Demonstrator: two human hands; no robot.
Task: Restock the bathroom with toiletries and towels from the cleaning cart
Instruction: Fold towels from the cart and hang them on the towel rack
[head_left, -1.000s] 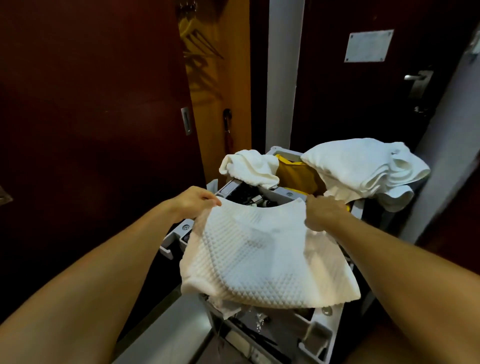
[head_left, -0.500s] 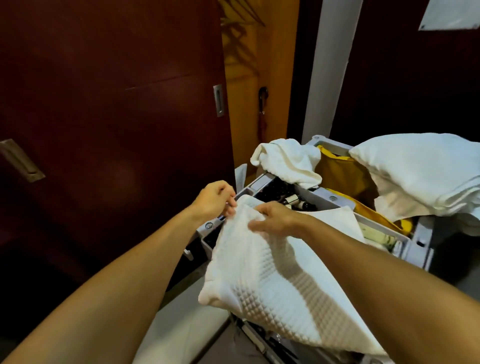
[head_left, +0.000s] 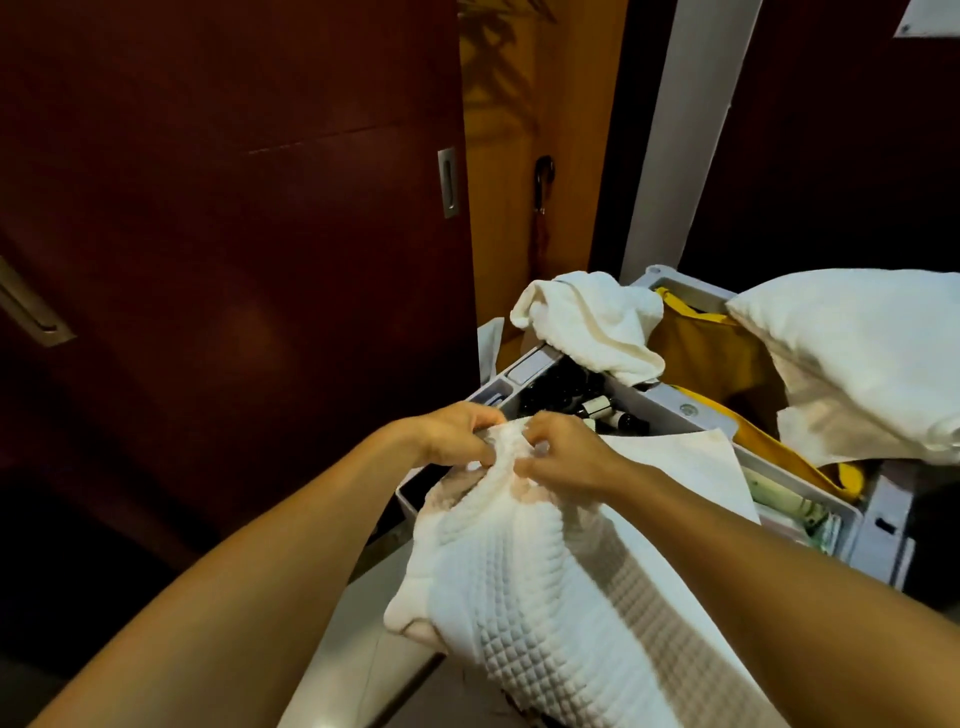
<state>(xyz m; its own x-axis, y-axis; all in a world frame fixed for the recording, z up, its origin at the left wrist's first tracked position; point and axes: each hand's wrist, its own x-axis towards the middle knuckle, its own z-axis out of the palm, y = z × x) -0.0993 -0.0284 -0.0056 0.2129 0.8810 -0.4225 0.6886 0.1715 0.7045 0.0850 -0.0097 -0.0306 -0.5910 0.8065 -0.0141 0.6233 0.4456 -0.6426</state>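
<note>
A white waffle-weave towel (head_left: 561, 597) hangs over the near end of the grey cleaning cart (head_left: 691, 410). My left hand (head_left: 452, 434) and my right hand (head_left: 563, 454) pinch its top edge side by side, bunching the cloth between them. Behind my hands, small dark toiletry bottles (head_left: 597, 405) lie in the cart's top tray. A crumpled white towel (head_left: 592, 325) drapes over the cart's far left corner. A large bundle of white towels (head_left: 862, 358) sits on the cart's right side.
A yellow bag (head_left: 722, 358) lines the cart's bin. A dark red sliding door (head_left: 234, 260) with a metal pull (head_left: 448, 182) fills the left. An umbrella (head_left: 543, 208) hangs in the wooden closet behind. A white post (head_left: 675, 130) rises behind the cart.
My hands, held apart at the towel's two corners a second ago, have come together at its top edge. The view has shifted left, and the towel now hangs narrower.
</note>
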